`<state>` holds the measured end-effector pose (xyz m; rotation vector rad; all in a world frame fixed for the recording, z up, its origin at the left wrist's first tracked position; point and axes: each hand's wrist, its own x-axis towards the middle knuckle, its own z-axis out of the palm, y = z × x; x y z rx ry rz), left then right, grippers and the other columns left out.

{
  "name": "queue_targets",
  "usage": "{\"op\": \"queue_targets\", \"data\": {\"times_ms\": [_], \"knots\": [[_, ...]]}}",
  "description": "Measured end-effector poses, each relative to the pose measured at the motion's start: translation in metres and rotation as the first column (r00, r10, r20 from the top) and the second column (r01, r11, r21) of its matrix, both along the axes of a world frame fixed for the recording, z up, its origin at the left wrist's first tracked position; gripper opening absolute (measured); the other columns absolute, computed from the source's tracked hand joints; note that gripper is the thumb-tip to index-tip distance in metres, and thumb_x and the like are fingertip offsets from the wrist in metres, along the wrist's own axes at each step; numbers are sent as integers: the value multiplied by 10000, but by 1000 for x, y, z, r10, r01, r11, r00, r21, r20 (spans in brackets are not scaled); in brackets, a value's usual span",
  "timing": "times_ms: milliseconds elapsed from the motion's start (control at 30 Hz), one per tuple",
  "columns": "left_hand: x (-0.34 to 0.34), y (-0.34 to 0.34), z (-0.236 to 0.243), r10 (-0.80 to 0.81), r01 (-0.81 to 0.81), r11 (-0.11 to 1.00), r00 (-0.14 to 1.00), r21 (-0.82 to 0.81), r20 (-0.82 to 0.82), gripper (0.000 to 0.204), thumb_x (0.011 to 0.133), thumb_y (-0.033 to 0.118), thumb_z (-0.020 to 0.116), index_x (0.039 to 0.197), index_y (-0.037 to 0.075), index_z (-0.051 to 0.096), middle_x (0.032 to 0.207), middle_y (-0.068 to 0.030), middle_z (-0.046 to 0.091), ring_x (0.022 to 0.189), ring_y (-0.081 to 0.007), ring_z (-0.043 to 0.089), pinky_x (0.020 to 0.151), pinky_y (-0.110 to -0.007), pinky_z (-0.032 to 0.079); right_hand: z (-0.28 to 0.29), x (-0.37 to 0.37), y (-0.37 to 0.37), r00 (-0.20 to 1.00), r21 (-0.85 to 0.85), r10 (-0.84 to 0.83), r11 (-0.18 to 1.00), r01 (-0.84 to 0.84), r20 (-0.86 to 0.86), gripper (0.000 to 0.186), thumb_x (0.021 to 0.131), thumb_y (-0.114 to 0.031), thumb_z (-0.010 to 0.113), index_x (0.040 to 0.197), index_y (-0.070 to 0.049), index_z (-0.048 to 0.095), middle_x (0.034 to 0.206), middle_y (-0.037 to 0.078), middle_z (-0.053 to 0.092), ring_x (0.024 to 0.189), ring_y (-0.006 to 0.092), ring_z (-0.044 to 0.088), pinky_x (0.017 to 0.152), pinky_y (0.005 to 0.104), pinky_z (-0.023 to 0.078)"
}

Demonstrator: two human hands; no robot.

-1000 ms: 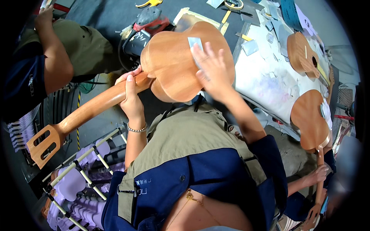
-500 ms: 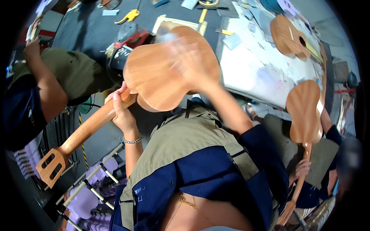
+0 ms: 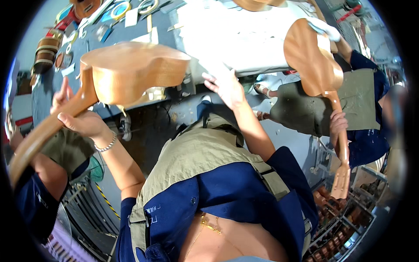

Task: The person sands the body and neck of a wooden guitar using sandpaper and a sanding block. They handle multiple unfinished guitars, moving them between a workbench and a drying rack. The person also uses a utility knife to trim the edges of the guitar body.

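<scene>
My left hand (image 3: 80, 118) holds the neck of a wooden ukulele (image 3: 131, 83), with a finger raised beyond the neck and the thumb on the near side. The light brown body is tilted so that its curved side faces me, and its far flat face is blurred. The end of the neck runs out at the left rim. To the right of the body, apart from it, my right hand (image 3: 229, 89) is in the air. At its fingertips is a pale, blurred pad (image 3: 216, 68), hard to tell from the white tabletop behind.
A dark bench (image 3: 94, 48) carries tape rolls (image 3: 121, 9) and small tools. The white tabletop (image 3: 244, 39) adjoins it. On the right a co-worker holds another ukulele (image 3: 312, 61) and a white cloth (image 3: 325, 29). Another person's arm (image 3: 48, 168) is at the left.
The ukulele has moved left and turned from its flat back to its side. My right hand has come off the back and moved clear to the right. The whole view has shifted.
</scene>
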<state>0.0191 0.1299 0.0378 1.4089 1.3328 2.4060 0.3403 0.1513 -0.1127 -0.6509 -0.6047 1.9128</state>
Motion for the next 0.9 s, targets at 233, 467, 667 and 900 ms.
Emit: {"op": "queue_targets", "data": {"times_ms": [233, 467, 667, 900], "knots": [[54, 129, 43, -754, 747, 657, 646, -105, -121, 315, 853, 100, 571, 1105, -46, 449, 740, -122, 571, 625, -214, 555, 728, -390, 488, -13, 42, 8, 985, 3, -138, 990, 139, -107, 574, 964, -380, 304, 1390, -4, 221, 1403, 142, 322, 1245, 300, 377, 1034, 398, 305], [168, 127, 42, -582, 60, 727, 583, -684, -567, 337, 764, 261, 696, 985, 70, 528, 653, -67, 621, 553, -194, 609, 497, -302, 469, 6, 97, 19, 896, 215, -368, 923, 320, 247, 757, 916, -574, 202, 1396, 12, 205, 1454, 121, 239, 1203, 284, 381, 1011, 421, 305], [201, 133, -74, -596, -224, 756, 155, -616, -788, 256, 750, 233, 655, 889, 97, 489, 637, -51, 554, 610, -215, 592, 552, -341, 440, 16, 90, 14, 572, 576, -717, 681, 452, 399, 608, 957, -400, 318, 1353, 59, 277, 1366, 196, 315, 1115, 291, 483, 959, 414, 387], [190, 135, -120, -550, -491, 757, -123, -431, -826, 377, 768, 213, 573, 1136, 151, 514, 829, -57, 590, 887, -219, 577, 923, -468, 373, 36, 37, 60, 282, 631, -565, 696, -342, 775, 513, 850, -77, 521, 1334, -26, 358, 1384, 215, 281, 1244, 388, 334, 1038, 493, 254]]}}
